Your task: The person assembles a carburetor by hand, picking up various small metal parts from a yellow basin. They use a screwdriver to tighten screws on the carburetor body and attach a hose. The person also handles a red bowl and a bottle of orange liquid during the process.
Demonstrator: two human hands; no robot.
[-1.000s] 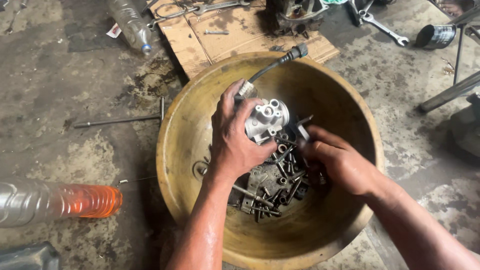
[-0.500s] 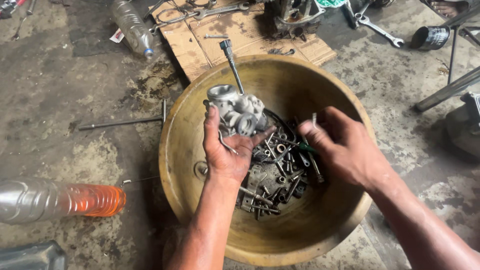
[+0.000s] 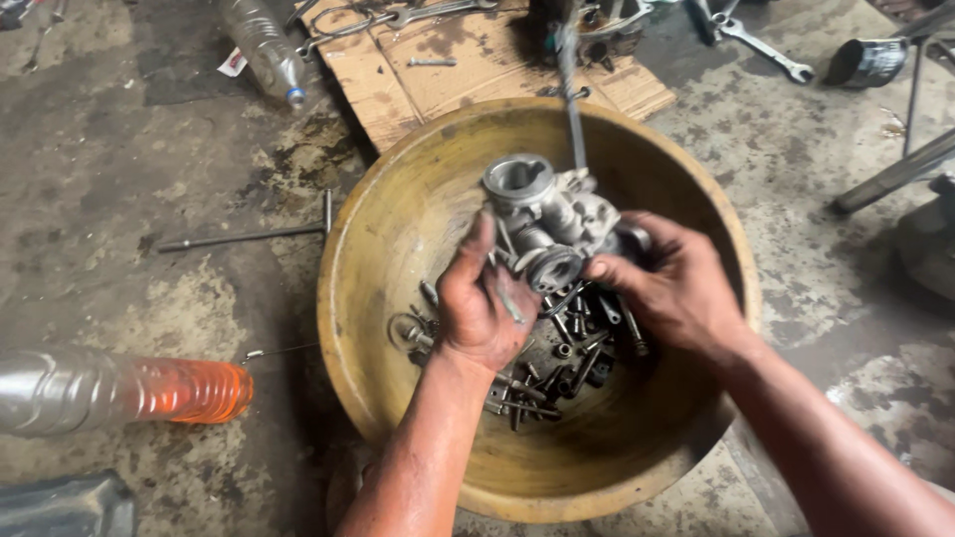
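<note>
My left hand (image 3: 479, 303) grips a grey metal carburetor (image 3: 545, 217) from below and holds it above a wide yellow basin (image 3: 378, 288). A thin cable (image 3: 572, 94) runs up from the carburetor toward the top of the view. On its right side my right hand (image 3: 674, 283) holds the same part, fingertips against the body. Several oily bolts and small metal parts (image 3: 557, 363) lie in the bottom of the basin under both hands.
A plastic bottle with orange liquid (image 3: 129, 388) lies at the left on the stained concrete floor. A thin metal rod (image 3: 244, 237) rests left of the basin. Behind it are a cardboard sheet (image 3: 468, 60), wrenches (image 3: 761, 42), another clear bottle (image 3: 261, 50) and a dark can (image 3: 867, 62).
The carburetor has been lifted out of the parts pile and turned so its round opening faces up. My right hand left the loose parts and came onto the carburetor.
</note>
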